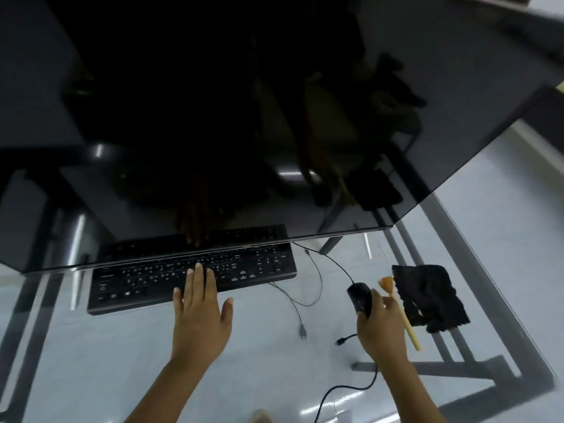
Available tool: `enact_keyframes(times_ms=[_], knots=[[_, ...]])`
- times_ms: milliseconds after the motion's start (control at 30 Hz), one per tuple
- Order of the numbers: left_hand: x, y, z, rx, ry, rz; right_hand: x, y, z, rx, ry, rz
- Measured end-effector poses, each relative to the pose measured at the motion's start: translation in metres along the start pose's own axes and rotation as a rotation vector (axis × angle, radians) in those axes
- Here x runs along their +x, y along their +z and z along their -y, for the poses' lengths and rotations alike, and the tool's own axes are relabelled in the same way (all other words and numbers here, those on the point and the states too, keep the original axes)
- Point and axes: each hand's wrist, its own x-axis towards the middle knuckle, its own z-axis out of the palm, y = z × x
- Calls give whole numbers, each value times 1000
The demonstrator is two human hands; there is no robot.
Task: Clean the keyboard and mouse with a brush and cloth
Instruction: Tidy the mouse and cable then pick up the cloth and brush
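A black keyboard (pixel 146 279) lies on the glass desk under the monitor's lower edge. My left hand (pixel 200 315) rests flat on its right half, fingers spread over the keys. A black wired mouse (pixel 359 296) sits to the right of the keyboard, and my right hand (pixel 381 328) grips it from behind. A brush (pixel 399 309) with a pale yellow handle and orange bristles lies just right of that hand, partly hidden by it. Beside the brush lies a crumpled black cloth (pixel 430 297).
A large dark monitor (pixel 244 117) fills the upper view and overhangs the keyboard's back. Loose cables (pixel 305 297) run between keyboard and mouse; another black cable (pixel 345 392) trails toward me. The glass desk (pixel 91 361) shows its metal frame (pixel 457 367) and floor beneath.
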Motion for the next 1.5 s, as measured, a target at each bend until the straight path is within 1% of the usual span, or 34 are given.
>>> enact_keyframes(times_ms=[67,233,433,700,867,1000,1133,1233,1333,1400,1500], knots=[[5,4,-4,43,21,1,5,3,-1,55,-23,-4],[12,8,-2,93,21,5,27,5,11,28,-122,-38],[13,15,-1,73,-16,-35,69,-1,34,6,-134,-46],[13,20,-2,47,-36,-41,103,0,47,118,-146,-43],[12,24,-3,65,-33,-60,108,3,49,148,-147,-60],[12,23,-3,80,-25,-55,108,2,46,123,-159,-79],[10,15,0,97,-1,-28,96,-1,42,72,-191,-140],[4,3,9,92,0,-15,76,1,47,64,-275,-167],[-7,-17,25,66,5,2,50,10,70,80,-385,-134],[-20,-32,40,60,0,22,25,19,94,117,-481,-85],[-48,-51,72,86,-27,83,-24,34,137,137,-621,30]])
